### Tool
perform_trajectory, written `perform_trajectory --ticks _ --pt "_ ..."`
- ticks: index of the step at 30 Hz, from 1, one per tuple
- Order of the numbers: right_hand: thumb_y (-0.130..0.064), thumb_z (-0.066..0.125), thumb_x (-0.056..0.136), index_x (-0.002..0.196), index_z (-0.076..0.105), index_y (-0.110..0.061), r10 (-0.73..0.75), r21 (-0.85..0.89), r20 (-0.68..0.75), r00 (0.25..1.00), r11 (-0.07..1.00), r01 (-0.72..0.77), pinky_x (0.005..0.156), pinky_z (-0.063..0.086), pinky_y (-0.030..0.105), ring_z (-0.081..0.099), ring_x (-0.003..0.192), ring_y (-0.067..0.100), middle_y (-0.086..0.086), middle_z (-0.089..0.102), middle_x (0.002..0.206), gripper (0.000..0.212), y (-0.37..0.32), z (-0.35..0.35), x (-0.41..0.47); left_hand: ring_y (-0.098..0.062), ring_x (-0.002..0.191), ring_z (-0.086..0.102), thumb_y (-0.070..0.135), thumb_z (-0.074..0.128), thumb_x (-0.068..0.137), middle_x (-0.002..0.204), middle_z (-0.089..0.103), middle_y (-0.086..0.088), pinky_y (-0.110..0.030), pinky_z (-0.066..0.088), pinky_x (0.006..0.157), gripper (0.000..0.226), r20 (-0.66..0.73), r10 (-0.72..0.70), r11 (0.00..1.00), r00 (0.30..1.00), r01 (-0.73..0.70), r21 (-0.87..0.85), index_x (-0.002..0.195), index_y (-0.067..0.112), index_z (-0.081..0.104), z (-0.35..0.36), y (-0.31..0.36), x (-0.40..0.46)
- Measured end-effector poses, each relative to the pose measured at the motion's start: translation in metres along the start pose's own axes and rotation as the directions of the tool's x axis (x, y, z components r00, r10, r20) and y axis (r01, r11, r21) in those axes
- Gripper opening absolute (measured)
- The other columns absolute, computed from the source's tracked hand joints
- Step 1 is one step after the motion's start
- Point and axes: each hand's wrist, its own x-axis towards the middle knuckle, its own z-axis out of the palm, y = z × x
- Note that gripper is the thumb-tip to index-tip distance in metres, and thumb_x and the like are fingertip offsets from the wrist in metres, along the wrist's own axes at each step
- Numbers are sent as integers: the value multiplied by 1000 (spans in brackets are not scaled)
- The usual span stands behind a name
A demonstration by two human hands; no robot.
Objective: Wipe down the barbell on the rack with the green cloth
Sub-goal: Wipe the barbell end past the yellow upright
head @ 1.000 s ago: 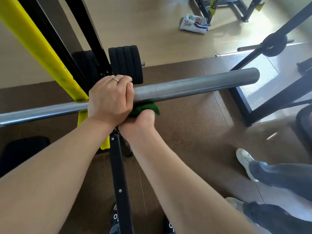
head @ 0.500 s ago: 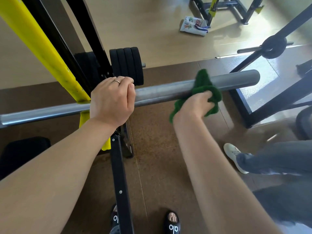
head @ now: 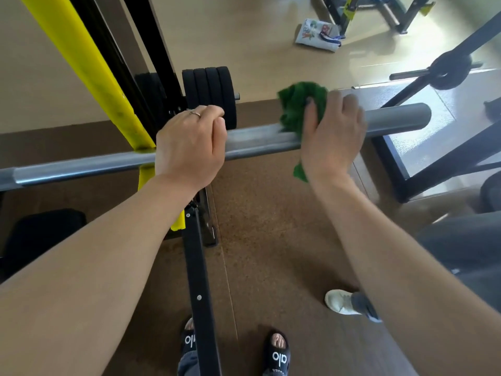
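A grey steel barbell (head: pixel 260 138) lies across the view on the rack, its thick sleeve ending at the right. My left hand (head: pixel 189 147) is wrapped around the bar beside the yellow upright. My right hand (head: pixel 332 134) presses the green cloth (head: pixel 299 109) onto the sleeve from above, fingers curled over the bar. The cloth bunches up above the bar, and a corner of it hangs below my wrist.
A yellow and black rack upright (head: pixel 89 66) rises at the left, with black weight plates (head: pixel 208 95) stored behind the bar. A black rack foot (head: pixel 200 280) runs toward my sandalled feet (head: pixel 279 351). Another person's shoe (head: pixel 340 301) and leg are at the right. A bag (head: pixel 318 35) lies on the far floor.
My right hand slid the green cloth rightward along the bar, from next to my left hand out onto the sleeve, and came over the top. My left hand stayed put.
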Motion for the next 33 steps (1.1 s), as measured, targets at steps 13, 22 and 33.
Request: perform_trajectory --ticks 13,22,33 --pt "-30 41 100 92 57 -12 -395 249 66 916 896 368 71 36 34 45 79 21 3 57 88 24 -113 15 -64 0 139 43 33 23 109 151 49 6 -27 32 119 51 315 -360 451 878 460 -765 154 16 39 -52 -3 -2" --pt "-36 33 105 92 60 -13 -83 71 69 994 994 78 78 41 39 55 84 26 4 64 91 38 -38 9 -5 -5 125 57 11 34 105 132 64 -2 -16 43 105 40 155 -250 788 956 294 -541 139 7 53 -69 -38 -31" --pt "-23 39 105 73 45 -21 -117 420 88 989 905 69 63 30 31 45 64 16 -7 53 68 33 -153 28 -46 -25 138 47 -8 55 89 157 42 -4 -38 45 109 79 333 4 944 943 106 -313 158 19 28 -73 -53 -16"
